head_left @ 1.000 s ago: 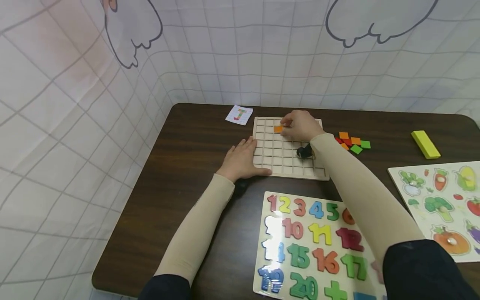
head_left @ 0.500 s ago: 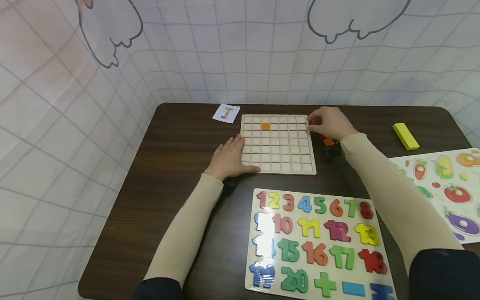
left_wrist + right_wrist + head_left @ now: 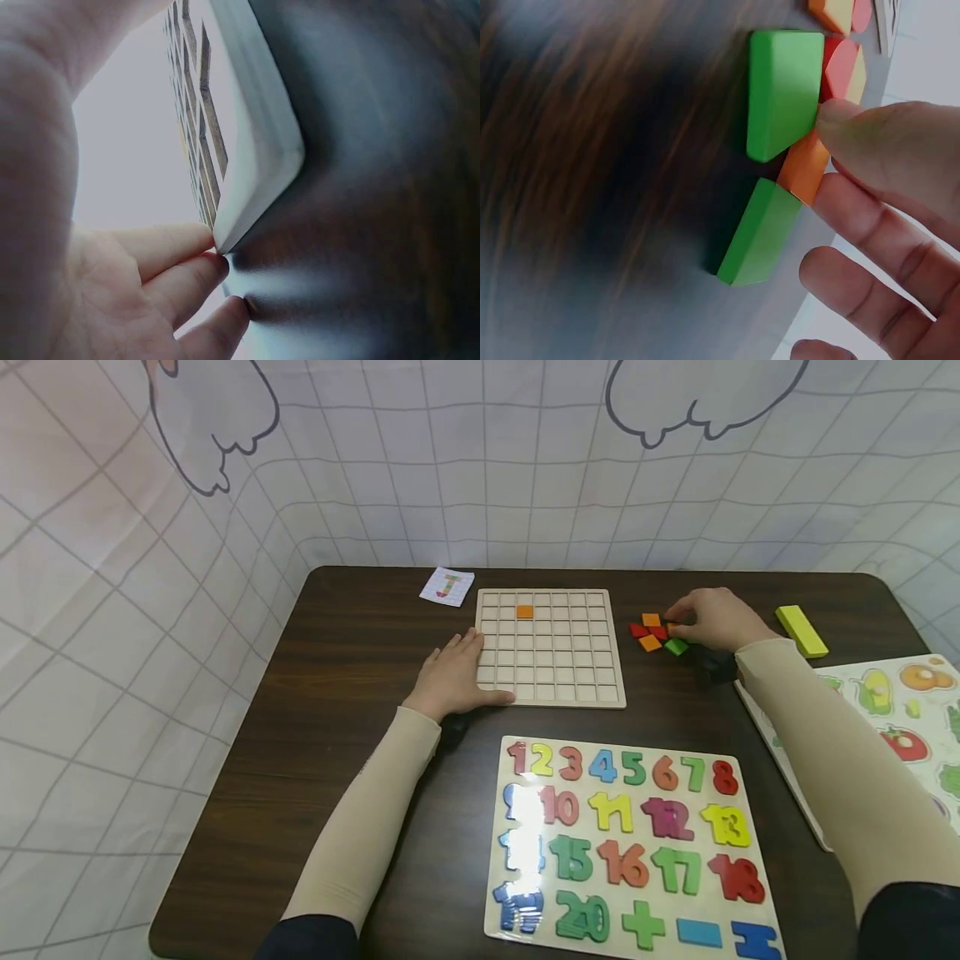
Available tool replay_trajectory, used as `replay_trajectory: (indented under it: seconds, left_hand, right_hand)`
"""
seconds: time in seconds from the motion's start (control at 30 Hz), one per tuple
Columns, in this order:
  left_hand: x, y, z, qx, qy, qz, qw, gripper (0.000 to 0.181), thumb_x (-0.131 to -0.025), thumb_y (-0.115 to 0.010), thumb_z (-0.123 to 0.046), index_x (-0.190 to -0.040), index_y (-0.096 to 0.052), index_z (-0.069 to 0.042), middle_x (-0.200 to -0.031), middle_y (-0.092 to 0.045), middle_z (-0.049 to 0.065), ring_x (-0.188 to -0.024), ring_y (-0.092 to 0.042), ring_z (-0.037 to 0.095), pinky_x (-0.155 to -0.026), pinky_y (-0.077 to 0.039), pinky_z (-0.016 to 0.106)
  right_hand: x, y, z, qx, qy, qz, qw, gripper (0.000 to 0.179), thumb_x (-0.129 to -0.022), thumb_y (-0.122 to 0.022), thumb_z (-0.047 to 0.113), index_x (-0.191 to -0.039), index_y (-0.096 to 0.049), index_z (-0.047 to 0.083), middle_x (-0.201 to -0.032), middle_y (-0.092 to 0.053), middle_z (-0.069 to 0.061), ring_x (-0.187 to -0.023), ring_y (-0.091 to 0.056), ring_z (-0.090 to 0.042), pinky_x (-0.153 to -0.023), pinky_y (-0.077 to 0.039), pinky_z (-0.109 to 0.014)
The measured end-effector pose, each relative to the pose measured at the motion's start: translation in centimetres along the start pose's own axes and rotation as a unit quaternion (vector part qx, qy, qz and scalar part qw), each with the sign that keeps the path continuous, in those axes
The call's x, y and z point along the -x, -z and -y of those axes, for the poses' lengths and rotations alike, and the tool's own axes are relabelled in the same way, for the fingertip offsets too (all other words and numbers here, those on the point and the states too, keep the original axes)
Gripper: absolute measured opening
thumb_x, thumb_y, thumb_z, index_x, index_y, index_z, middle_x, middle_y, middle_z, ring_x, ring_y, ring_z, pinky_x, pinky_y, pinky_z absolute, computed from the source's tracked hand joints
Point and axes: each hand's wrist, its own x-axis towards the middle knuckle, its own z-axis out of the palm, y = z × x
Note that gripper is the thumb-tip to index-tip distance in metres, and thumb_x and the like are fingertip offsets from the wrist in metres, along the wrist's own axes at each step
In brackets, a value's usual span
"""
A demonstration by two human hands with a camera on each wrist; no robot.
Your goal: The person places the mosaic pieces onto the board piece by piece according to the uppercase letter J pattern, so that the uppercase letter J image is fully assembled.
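A pale wooden grid board (image 3: 551,668) lies on the table with one orange square tile (image 3: 525,612) in its upper part. My left hand (image 3: 453,677) rests against the board's left side, fingers fairly straight and the thumb along its near edge. To the right of the board, my right hand (image 3: 712,620) is down at a small cluster of tiles. Its thumb and forefinger pinch an orange tile (image 3: 804,169) in the right wrist view. Green tiles (image 3: 784,90) lie on either side of that one, and a red tile (image 3: 840,64) sits close by.
A small card with a coloured J (image 3: 447,587) lies behind the board. Nearer is a number puzzle board (image 3: 630,935). At the right are a yellow block (image 3: 801,631) and a vegetable picture board (image 3: 855,672), partly covered by my right forearm.
My right hand has moved right, from beside the orange tile on the board to the loose tiles. My left hand has stayed at the board. The head view has shifted slightly.
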Motion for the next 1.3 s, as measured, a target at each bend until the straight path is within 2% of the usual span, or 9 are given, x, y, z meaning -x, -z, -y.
replay_trajectory:
  seconds: [0.2, 0.43, 0.6, 0.83, 0.97, 1.1, 1.3]
  left_hand:
    - [0.1, 0.0, 0.0, -0.004, 0.0, 0.003, 1.0, 0.121, -0.079, -0.074, -0.075, -0.167, -0.02, -0.012, -0.176, -0.018, 0.007, -0.164, -0.017, 0.03, -0.131, -0.02, 0.058]
    - [0.0, -0.1, 0.0, -0.009, -0.004, 0.002, 1.0, 0.12, -0.08, -0.072, -0.076, -0.167, -0.021, -0.013, -0.176, -0.018, 0.007, -0.164, -0.017, 0.03, -0.13, -0.021, 0.058]
    - [-0.1, -0.2, 0.2, -0.01, -0.002, 0.0, 1.0, 0.12, -0.079, -0.073, -0.076, -0.167, -0.021, -0.013, -0.176, -0.018, 0.007, -0.164, -0.017, 0.03, -0.13, -0.021, 0.058]
    - [-0.1, -0.2, 0.3, -0.004, -0.001, 0.0, 1.0, 0.12, -0.079, -0.073, -0.077, -0.167, -0.021, -0.013, -0.176, -0.017, 0.007, -0.164, -0.017, 0.029, -0.131, -0.02, 0.058]
    - [0.0, -0.1, 0.2, -0.004, 0.0, -0.001, 1.0, 0.121, -0.08, -0.072, -0.077, -0.167, -0.02, -0.013, -0.176, -0.017, 0.007, -0.164, -0.016, 0.029, -0.131, -0.019, 0.057]
    - [0.0, 0.0, 0.1, -0.006, 0.0, -0.004, 1.0, 0.12, -0.079, -0.073, -0.076, -0.167, -0.021, -0.013, -0.176, -0.018, 0.007, -0.164, -0.017, 0.029, -0.131, -0.02, 0.057]
    - [0.0, -0.1, 0.1, -0.008, -0.001, -0.002, 1.0, 0.121, -0.079, -0.073, -0.077, -0.167, -0.021, -0.012, -0.176, -0.019, 0.008, -0.164, -0.017, 0.03, -0.131, -0.02, 0.057]
  right_hand:
    - [0.4, 0.0, -0.5, 0.005, 0.003, 0.0, 1.0, 0.033, -0.099, -0.068, 0.015, -0.127, -0.071, -0.002, -0.132, -0.065, -0.029, -0.118, -0.063, -0.046, -0.098, -0.051, -0.064]
    - [0.6, 0.2, -0.5, 0.018, 0.004, 0.009, 0.9998, 0.034, -0.094, -0.068, 0.007, -0.126, -0.071, -0.003, -0.13, -0.064, -0.029, -0.108, -0.062, -0.039, -0.093, -0.051, -0.06]
    - [0.4, 0.1, -0.3, 0.037, -0.01, 0.008, 0.9992, 0.035, -0.094, -0.071, 0.013, -0.125, -0.071, -0.001, -0.13, -0.066, -0.028, -0.103, -0.064, -0.038, -0.091, -0.053, -0.06]
    - [0.0, 0.3, 0.1, 0.066, -0.013, 0.003, 0.9977, 0.035, -0.094, -0.073, 0.02, -0.123, -0.073, 0.0, -0.121, -0.072, -0.026, -0.099, -0.069, -0.039, -0.09, -0.054, -0.062]
    - [-0.1, 0.5, 0.1, 0.055, -0.015, 0.005, 0.9984, 0.035, -0.094, -0.072, 0.022, -0.121, -0.073, 0.0, -0.115, -0.074, -0.025, -0.096, -0.07, -0.038, -0.086, -0.055, -0.061]
    - [-0.8, 0.3, 0.3, 0.028, -0.009, -0.001, 0.9996, 0.037, -0.095, -0.072, 0.024, -0.124, -0.072, 0.002, -0.119, -0.073, -0.024, -0.104, -0.068, -0.04, -0.091, -0.054, -0.062]
    - [-2.3, -0.4, 2.3, -0.023, 0.024, -0.025, 0.9992, 0.035, -0.096, -0.071, 0.022, -0.126, -0.071, 0.005, -0.125, -0.073, -0.022, -0.109, -0.068, -0.038, -0.095, -0.054, -0.059]
